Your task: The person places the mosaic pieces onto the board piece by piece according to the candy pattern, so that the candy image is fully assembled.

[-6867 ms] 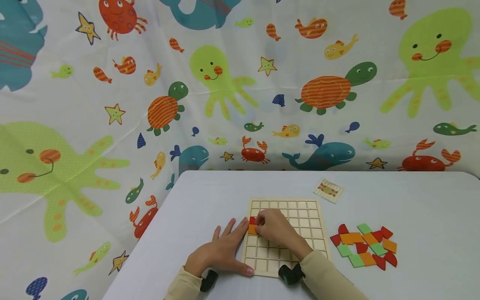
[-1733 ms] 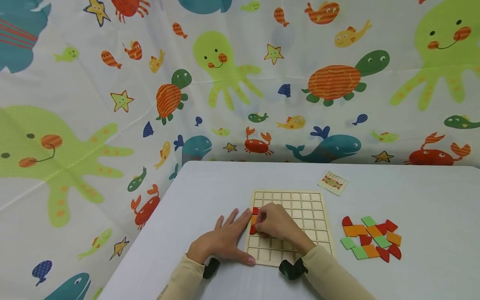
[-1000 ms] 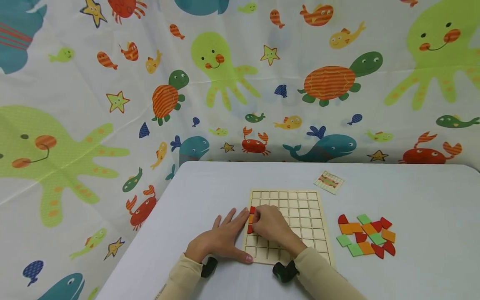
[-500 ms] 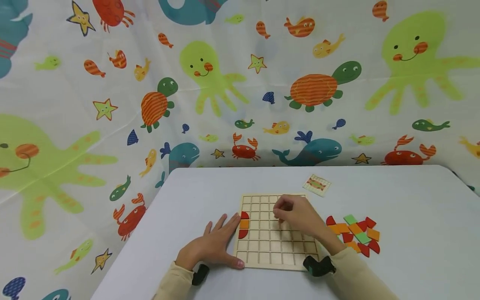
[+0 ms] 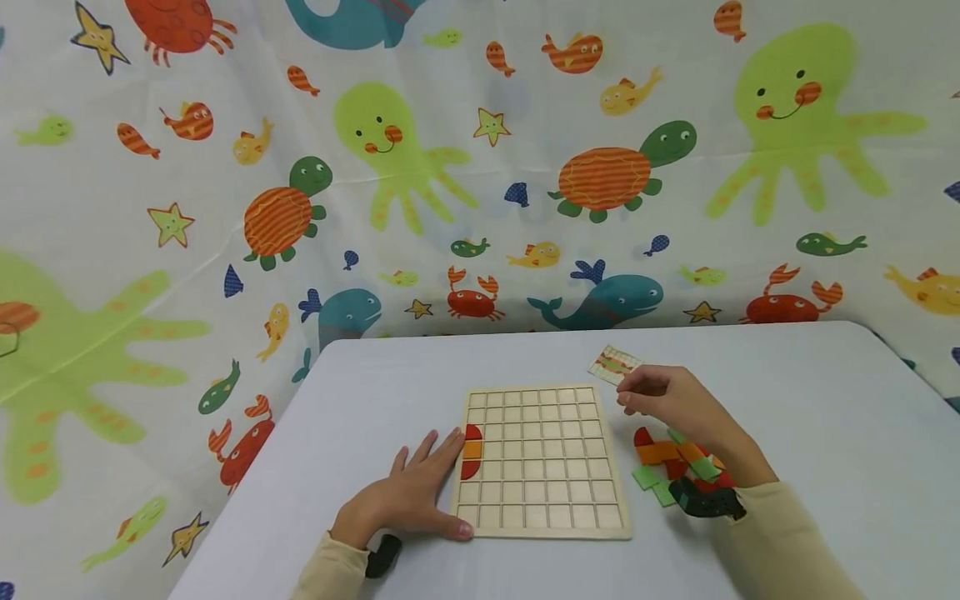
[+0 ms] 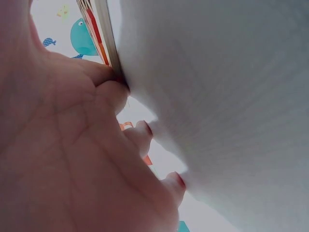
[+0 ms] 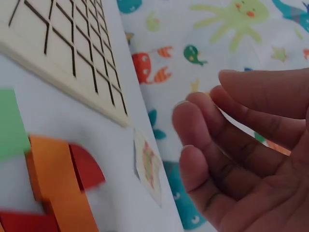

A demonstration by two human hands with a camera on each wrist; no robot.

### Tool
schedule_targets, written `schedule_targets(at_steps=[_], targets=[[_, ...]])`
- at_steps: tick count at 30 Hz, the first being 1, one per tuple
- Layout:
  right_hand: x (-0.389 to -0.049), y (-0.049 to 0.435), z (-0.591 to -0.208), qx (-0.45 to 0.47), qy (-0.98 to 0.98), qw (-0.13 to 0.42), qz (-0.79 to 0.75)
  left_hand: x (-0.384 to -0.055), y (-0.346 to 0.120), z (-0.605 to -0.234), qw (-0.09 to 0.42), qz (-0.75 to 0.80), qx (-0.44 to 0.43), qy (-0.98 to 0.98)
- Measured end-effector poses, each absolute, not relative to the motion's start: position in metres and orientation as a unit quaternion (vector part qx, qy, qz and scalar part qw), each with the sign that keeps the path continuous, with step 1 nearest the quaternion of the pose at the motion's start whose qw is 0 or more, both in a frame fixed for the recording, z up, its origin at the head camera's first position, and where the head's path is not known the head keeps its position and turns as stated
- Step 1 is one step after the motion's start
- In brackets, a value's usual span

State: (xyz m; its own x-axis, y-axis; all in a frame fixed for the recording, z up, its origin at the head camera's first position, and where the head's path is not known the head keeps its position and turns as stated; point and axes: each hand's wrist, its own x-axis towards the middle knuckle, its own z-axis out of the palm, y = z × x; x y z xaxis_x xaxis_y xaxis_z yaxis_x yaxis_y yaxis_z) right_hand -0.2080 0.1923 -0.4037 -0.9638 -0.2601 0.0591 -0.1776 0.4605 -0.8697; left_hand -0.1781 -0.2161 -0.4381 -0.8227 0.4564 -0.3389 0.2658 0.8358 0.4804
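On the white table lies a wooden grid board point(image 5: 542, 450). Three tiles fill squares down its left column: a red rounded one point(image 5: 472, 432), an orange square point(image 5: 472, 450) and another red rounded one point(image 5: 470, 470). My left hand point(image 5: 408, 496) rests at the board's left edge with fingers spread, its fingertips and thumb touching the rim. My right hand point(image 5: 686, 408) is in the air over the loose tiles, near the picture card point(image 5: 615, 362). In the right wrist view its fingers point(image 7: 190, 125) are loosely bent, and nothing sits between them and the thumb.
Red, orange and green tiles point(image 5: 658, 452) lie in a loose pile right of the board, partly covered by the right wrist and its black camera point(image 5: 705, 498). Behind the table hangs a cloth point(image 5: 442, 200) printed with sea animals.
The lower red tile went into the left column under my right hand. That hand then let go and moved right, off the board to above the loose tiles. The left hand stayed at the rim.
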Motion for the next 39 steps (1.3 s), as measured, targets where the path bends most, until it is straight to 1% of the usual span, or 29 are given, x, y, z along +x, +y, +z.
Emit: schedule_targets(at_steps=[4, 10, 18, 24, 27, 30, 34, 39], targets=[[-0.209, 0.211, -0.405, -0.122, 0.875, 0.052, -0.465, -0.178, -0.215, -0.438, 0.229, 0.214, 0.187, 0.931], [-0.209, 0.237, -0.407, -0.128, 0.905, 0.092, -0.396, -0.178, -0.214, -0.437, 0.23, 0.212, 0.188, 0.931], [-0.212, 0.251, -0.41, -0.117, 0.92, 0.134, -0.348, -0.181, -0.216, -0.439, 0.229, 0.215, 0.187, 0.931], [-0.213, 0.246, -0.419, -0.125, 0.926, 0.13, -0.332, -0.182, -0.215, -0.441, 0.231, 0.207, 0.185, 0.932], [-0.215, 0.233, -0.422, -0.145, 0.922, 0.132, -0.335, -0.18, -0.216, -0.44, 0.229, 0.211, 0.182, 0.933], [-0.215, 0.222, -0.424, -0.16, 0.924, 0.122, -0.324, -0.179, -0.216, -0.44, 0.229, 0.211, 0.181, 0.933], [-0.215, 0.215, -0.425, -0.161, 0.934, 0.108, -0.301, -0.18, -0.216, -0.44, 0.231, 0.21, 0.181, 0.933], [-0.216, 0.212, -0.426, -0.161, 0.931, 0.113, -0.306, -0.18, -0.216, -0.44, 0.228, 0.209, 0.185, 0.933]])
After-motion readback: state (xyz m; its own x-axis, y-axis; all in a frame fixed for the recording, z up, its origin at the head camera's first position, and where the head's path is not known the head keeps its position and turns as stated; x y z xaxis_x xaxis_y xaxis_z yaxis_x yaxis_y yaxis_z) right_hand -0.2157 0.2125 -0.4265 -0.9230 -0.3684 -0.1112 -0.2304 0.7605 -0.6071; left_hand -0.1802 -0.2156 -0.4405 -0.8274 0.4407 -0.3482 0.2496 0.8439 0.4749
